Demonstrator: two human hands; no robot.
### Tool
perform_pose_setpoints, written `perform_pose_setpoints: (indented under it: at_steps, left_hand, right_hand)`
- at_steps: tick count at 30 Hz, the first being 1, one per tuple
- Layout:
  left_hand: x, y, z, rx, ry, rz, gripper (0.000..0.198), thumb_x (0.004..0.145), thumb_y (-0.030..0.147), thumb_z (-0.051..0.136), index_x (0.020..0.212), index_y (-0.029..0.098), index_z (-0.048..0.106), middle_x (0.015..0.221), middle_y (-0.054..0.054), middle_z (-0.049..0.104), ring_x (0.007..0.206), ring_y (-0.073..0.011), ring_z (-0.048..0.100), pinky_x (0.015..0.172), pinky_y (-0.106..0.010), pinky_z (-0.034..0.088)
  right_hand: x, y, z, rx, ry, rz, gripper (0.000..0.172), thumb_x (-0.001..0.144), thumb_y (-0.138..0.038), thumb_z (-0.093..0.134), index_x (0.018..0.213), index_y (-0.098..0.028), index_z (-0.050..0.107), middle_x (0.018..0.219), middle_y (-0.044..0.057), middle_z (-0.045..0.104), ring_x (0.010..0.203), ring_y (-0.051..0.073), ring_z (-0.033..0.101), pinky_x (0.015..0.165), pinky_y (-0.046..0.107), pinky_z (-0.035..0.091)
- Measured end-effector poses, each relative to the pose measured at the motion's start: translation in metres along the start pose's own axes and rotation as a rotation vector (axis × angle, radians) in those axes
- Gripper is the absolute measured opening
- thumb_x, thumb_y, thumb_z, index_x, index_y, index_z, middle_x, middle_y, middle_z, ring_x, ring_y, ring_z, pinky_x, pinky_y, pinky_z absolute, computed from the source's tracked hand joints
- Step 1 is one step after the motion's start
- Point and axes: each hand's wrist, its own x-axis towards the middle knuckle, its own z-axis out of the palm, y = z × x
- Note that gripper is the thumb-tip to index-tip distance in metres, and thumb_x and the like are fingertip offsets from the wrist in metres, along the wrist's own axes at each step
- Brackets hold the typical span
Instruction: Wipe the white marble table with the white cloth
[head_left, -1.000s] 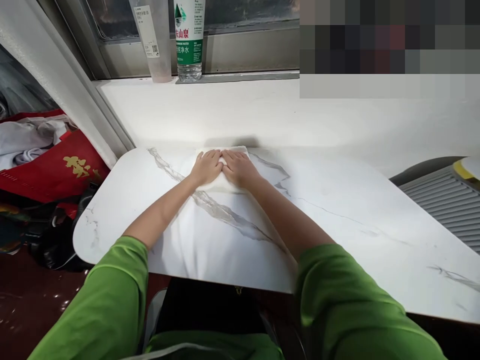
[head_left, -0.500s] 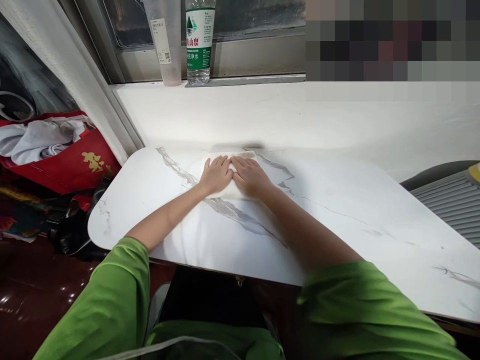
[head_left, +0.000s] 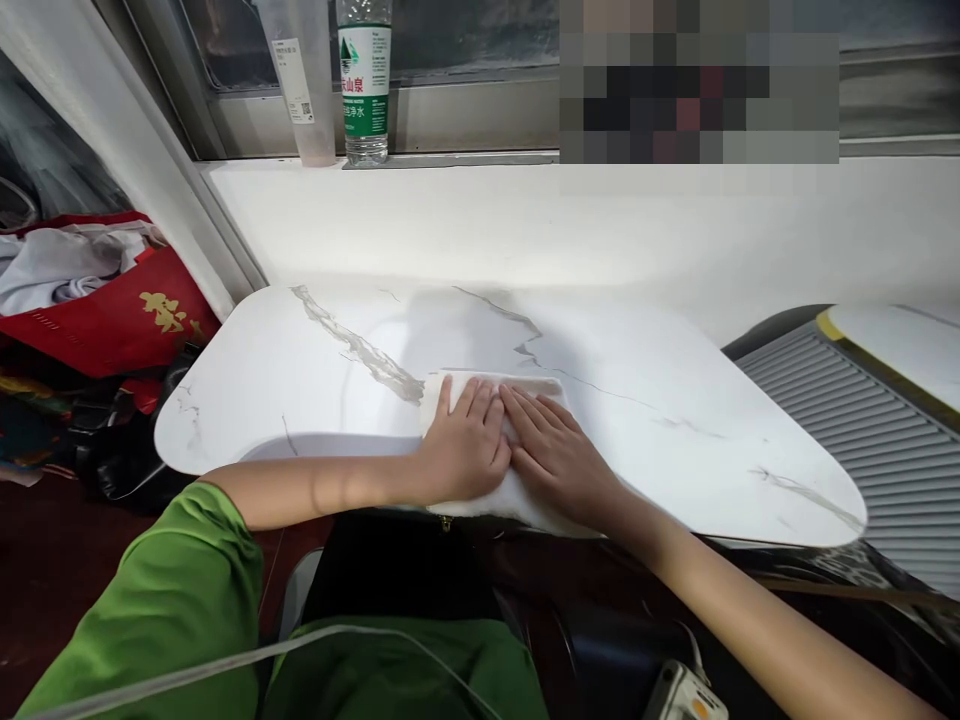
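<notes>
My left hand point(head_left: 466, 442) and my right hand point(head_left: 557, 452) lie side by side, palms down and fingers stretched out, pressing on a folded white cloth point(head_left: 525, 388). The cloth rests at the near edge of a white marble-patterned table point(head_left: 637, 400), just in front of my body. Both hands cover most of the cloth; only its far edge and near rim show. My sleeves are green.
A water bottle point(head_left: 364, 85) and a clear plastic cup point(head_left: 300, 85) stand on the white window sill point(head_left: 487, 215). A red bag point(head_left: 135, 315) with clothes lies left. A grey ribbed surface point(head_left: 862, 440) sits right. A white cable crosses my lap.
Both hands have slid the cloth from the table's far edge toward me, down to the near edge. My arms have pulled back.
</notes>
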Motion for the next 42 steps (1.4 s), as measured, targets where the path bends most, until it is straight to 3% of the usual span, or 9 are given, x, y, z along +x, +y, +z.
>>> perform_pose_setpoints:
  at_steps: [5,11,16,22,27,31,37,42]
  left_hand:
    - [0.037,-0.019,-0.004,-0.042,-0.03,-0.08,0.058,0.099,0.024,0.028,0.153,0.002,0.031,0.162,-0.014,0.029,0.152,-0.0265,0.021,0.125,-0.053,0.011]
    - [0.112,-0.064,-0.001,-0.064,0.025,-0.151,0.055,0.099,0.022,0.027,0.151,0.01,0.035,0.161,-0.011,0.032,0.151,-0.0231,0.025,0.125,-0.051,0.014]
    - [0.17,-0.097,0.003,-0.06,0.057,-0.155,0.055,0.099,0.019,0.026,0.151,0.008,0.035,0.16,-0.01,0.035,0.15,-0.0213,0.027,0.125,-0.048,0.014]
    - [0.191,-0.109,0.006,-0.062,0.063,-0.169,0.053,0.1,0.021,0.024,0.151,0.011,0.035,0.161,-0.009,0.034,0.15,-0.0205,0.027,0.125,-0.048,0.015]
    - [0.176,-0.1,0.006,-0.057,0.06,-0.196,0.053,0.101,0.022,0.023,0.152,0.012,0.035,0.162,-0.008,0.032,0.151,-0.0201,0.025,0.125,-0.047,0.013]
    - [0.145,-0.076,0.005,-0.056,0.064,-0.213,0.053,0.101,0.021,0.023,0.151,0.008,0.036,0.162,-0.01,0.032,0.15,-0.0222,0.026,0.125,-0.049,0.014]
    - [0.084,-0.007,0.014,-0.066,0.102,-0.201,0.054,0.1,0.025,0.027,0.15,0.006,0.037,0.16,-0.015,0.035,0.15,-0.0277,0.027,0.124,-0.055,0.015]
    - [0.062,0.053,0.017,-0.064,0.019,-0.031,0.058,0.099,0.028,0.029,0.15,0.001,0.035,0.16,-0.019,0.032,0.151,-0.0293,0.024,0.124,-0.058,0.01]
  right_hand:
    - [0.042,0.016,0.008,0.0,-0.067,0.168,0.063,0.093,-0.021,0.027,0.154,-0.013,0.033,0.154,0.01,0.046,0.142,0.023,0.043,0.116,0.045,0.036]
    - [0.119,0.062,0.019,0.068,-0.012,0.175,0.058,0.091,-0.02,0.029,0.144,-0.006,0.047,0.148,0.016,0.052,0.136,0.028,0.049,0.113,0.047,0.036]
    - [0.167,0.099,0.035,0.098,0.045,0.262,0.056,0.09,-0.02,0.03,0.141,-0.004,0.051,0.143,0.017,0.057,0.131,0.029,0.052,0.112,0.045,0.037]
    - [0.182,0.113,0.047,0.124,0.163,0.315,0.049,0.091,-0.022,0.034,0.128,-0.013,0.063,0.131,0.014,0.066,0.121,0.031,0.058,0.105,0.048,0.041]
    - [0.169,0.107,0.047,0.105,0.151,0.277,0.05,0.091,-0.022,0.033,0.132,-0.012,0.06,0.137,0.014,0.063,0.127,0.03,0.055,0.11,0.048,0.038]
    - [0.14,0.087,0.035,0.056,0.091,0.223,0.052,0.092,-0.021,0.031,0.135,-0.008,0.057,0.142,0.016,0.059,0.132,0.029,0.052,0.112,0.048,0.037]
    - [0.053,0.059,0.005,0.025,0.045,0.109,0.055,0.092,-0.019,0.029,0.139,-0.007,0.054,0.145,0.014,0.056,0.137,0.027,0.048,0.115,0.047,0.037]
    - [-0.026,0.065,-0.015,-0.015,0.014,0.103,0.056,0.094,-0.023,0.028,0.143,-0.005,0.05,0.147,0.017,0.053,0.139,0.027,0.047,0.115,0.049,0.04]
